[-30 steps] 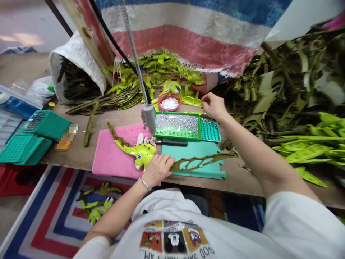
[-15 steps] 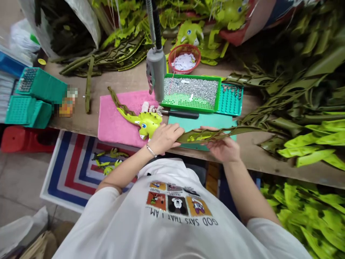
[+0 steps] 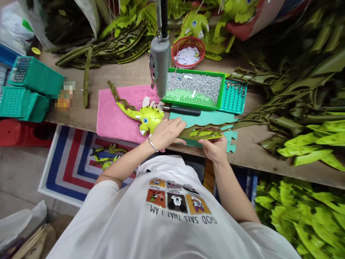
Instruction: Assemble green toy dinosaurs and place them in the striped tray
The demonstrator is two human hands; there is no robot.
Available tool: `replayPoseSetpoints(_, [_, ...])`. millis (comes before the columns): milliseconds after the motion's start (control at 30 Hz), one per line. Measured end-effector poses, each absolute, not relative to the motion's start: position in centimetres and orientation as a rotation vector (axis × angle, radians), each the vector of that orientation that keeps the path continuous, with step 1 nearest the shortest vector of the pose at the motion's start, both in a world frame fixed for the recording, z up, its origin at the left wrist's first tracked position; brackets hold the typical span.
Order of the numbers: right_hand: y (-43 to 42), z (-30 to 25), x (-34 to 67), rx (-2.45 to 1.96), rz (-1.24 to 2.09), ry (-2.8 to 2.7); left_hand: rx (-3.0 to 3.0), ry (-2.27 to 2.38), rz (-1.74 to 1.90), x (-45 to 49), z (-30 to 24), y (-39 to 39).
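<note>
Olive-green foam forms the long leaf-shaped strip (image 3: 202, 133) you hold across your front, just over the teal foam mat (image 3: 207, 118). Your right hand (image 3: 214, 148) curls beneath it and seems to pinch it near the middle, though your thumb is hard to make out. Your left hand (image 3: 168, 133) lies spread, its fingers just beside the strip's left tip and close to the lime dinosaur head (image 3: 149, 119) on the pink towel (image 3: 113, 118), which looks laid there as padding. The green tray of small metal pieces (image 3: 194, 90) sits within easy reach under a hanging grey tool (image 3: 160, 63). A black-handled tool (image 3: 183, 111) lies between tray and mat, all gathered at the front of the wooden counter (image 3: 129, 77), apparently to keep everything close to your hands.
</note>
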State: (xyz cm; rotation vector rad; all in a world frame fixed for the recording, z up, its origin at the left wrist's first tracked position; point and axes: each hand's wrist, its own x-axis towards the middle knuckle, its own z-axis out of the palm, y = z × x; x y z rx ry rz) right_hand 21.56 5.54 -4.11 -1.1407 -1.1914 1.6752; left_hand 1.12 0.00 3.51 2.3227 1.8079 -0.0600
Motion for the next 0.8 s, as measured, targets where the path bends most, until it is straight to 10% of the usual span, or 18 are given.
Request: replayPoseSetpoints(800, [5.1,-3.0,21.3,-1.212,1.716,-1.064,2.197,1.870,-0.214,2.9,3.5,0.2])
